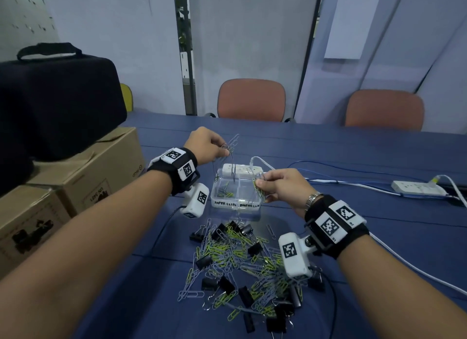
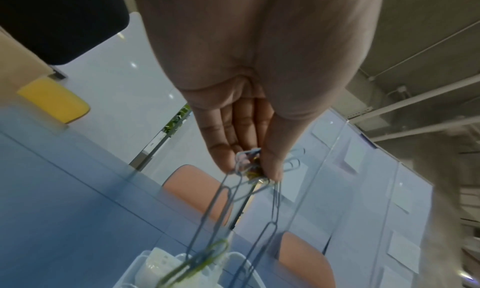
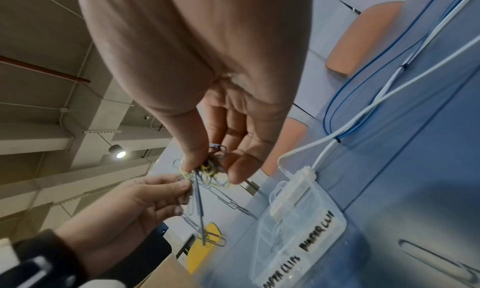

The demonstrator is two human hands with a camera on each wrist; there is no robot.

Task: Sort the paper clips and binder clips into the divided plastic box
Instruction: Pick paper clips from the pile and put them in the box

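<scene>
A clear divided plastic box stands mid-table, labelled "PAPER CLIPS" on its left half, with a few clips lying in that half. Above its left compartment my left hand pinches a linked string of grey-blue paper clips that dangles down into the box; the chain of clips hangs from my fingertips. By the box's right wall my right hand pinches a bunch of yellow-green and grey paper clips; that bunch is seen close up. A mixed pile of paper clips and black binder clips lies in front of the box.
Cardboard boxes with a black case on top stand at the left. A white power strip and blue and white cables cross the table at the right. Two orange chairs stand beyond the far edge.
</scene>
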